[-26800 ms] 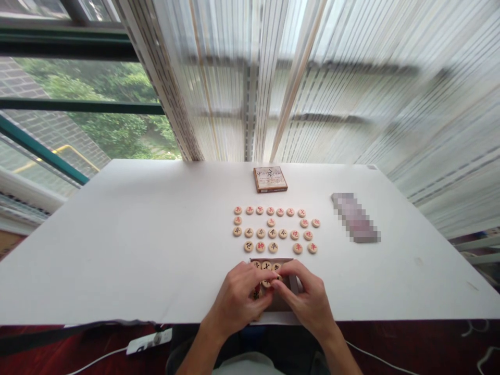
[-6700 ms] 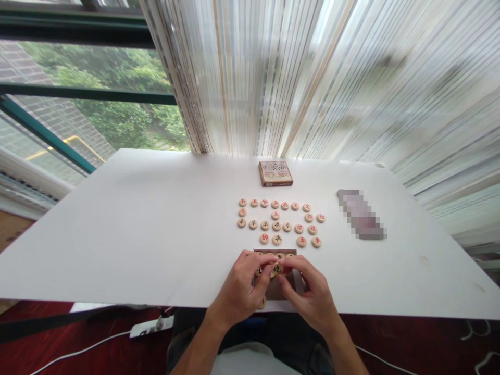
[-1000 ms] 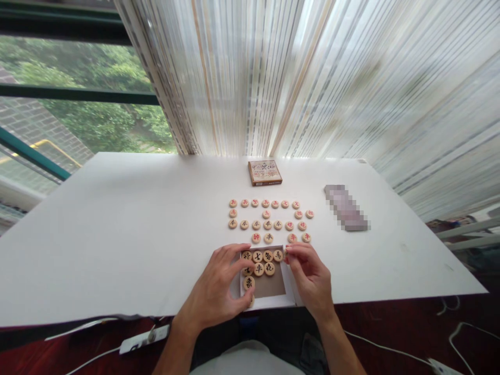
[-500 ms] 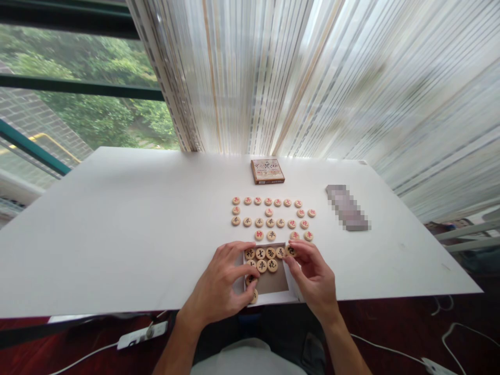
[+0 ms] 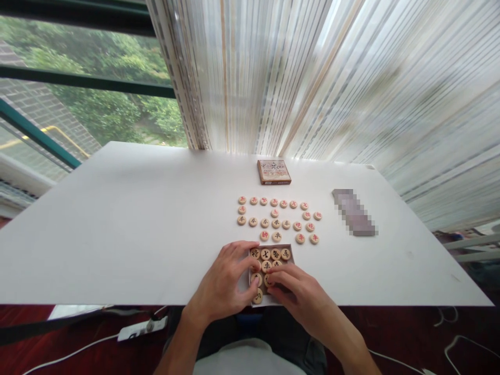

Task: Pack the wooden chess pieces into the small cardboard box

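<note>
A shallow open box (image 5: 272, 302) at the table's front edge holds several round wooden Chinese chess pieces with black characters, set in rows. My left hand (image 5: 224, 281) curls over the box's left wall, its thumb and index finger touching pieces in the left column. Between the thumb and fingers of my right hand (image 5: 300, 294) is a chess piece (image 5: 268, 280), low inside the box beside the left column. Both hands partly cover the box, and its right side is hidden under my right hand. Behind it, rows of red and black chess pieces (image 5: 264, 223) lie face up.
The white table (image 5: 156, 224) carries a closed, printed chess box (image 5: 274, 172) behind the rows. A pixelated flat object (image 5: 354, 212) lies to the right. A string curtain (image 5: 250, 78) and a window stand behind. A power strip (image 5: 142, 330) is below the left front edge.
My right hand has moved left and down with a black-marked chess piece, from the box's upper right corner into its inside. My left hand stays at the box's left side. The view has shifted slightly.
</note>
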{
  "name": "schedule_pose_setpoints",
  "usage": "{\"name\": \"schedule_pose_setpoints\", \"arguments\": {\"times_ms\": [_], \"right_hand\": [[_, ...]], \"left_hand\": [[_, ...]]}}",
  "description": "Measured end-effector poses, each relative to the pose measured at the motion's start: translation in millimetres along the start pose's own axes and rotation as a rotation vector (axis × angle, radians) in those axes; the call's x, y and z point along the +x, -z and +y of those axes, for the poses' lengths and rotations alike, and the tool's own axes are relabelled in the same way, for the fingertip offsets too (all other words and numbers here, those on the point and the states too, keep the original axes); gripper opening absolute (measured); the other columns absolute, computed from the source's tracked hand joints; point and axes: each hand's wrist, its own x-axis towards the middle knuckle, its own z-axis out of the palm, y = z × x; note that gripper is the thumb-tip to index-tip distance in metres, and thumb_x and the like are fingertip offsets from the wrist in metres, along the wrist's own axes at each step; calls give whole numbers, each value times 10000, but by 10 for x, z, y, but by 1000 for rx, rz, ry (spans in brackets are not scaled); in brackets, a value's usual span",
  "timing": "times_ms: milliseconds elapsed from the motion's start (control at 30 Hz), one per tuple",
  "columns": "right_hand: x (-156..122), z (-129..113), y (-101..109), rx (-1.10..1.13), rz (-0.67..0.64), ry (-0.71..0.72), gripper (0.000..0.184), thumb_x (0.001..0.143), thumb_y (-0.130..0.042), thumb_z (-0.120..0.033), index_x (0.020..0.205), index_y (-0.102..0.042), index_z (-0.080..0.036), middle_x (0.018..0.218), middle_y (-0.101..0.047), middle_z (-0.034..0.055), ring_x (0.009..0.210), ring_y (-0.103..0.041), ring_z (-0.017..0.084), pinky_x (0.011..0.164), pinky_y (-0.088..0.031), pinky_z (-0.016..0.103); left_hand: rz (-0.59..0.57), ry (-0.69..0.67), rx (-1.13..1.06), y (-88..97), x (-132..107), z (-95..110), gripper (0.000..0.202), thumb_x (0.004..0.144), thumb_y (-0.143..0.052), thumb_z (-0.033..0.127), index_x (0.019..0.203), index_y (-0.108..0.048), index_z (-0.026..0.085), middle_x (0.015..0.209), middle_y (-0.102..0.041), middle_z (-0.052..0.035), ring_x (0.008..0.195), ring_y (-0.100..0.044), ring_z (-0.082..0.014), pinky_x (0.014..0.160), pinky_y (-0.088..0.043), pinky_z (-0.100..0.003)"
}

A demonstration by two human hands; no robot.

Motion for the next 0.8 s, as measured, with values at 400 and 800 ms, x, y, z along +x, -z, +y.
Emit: {"name": "schedule_pose_setpoints", "arguments": {"times_ms": [400, 800], "right_hand": [[-11, 13, -45, -132, 5, 46, 202, 959, -605, -66, 1017, -689, -241, 1038, -675, 29, 940, -641, 193, 827, -550, 327], [-100, 40, 76, -326, 70, 25, 183, 941, -633, -87, 1042, -663, -238, 978, -684, 43, 897, -601, 233, 784, -553, 387]], "left_hand": [[9, -1, 5, -18, 6, -5, 164, 854, -629, 153, 991, -616, 243, 1381, -563, -46, 1315, -490, -249, 1129, -399, -433], [5, 3, -4, -11, -5, -5, 207, 869, -636, 175, 1061, -607, 247, 1404, -548, -49, 1339, -467, -252, 1145, -382, -448]]}}
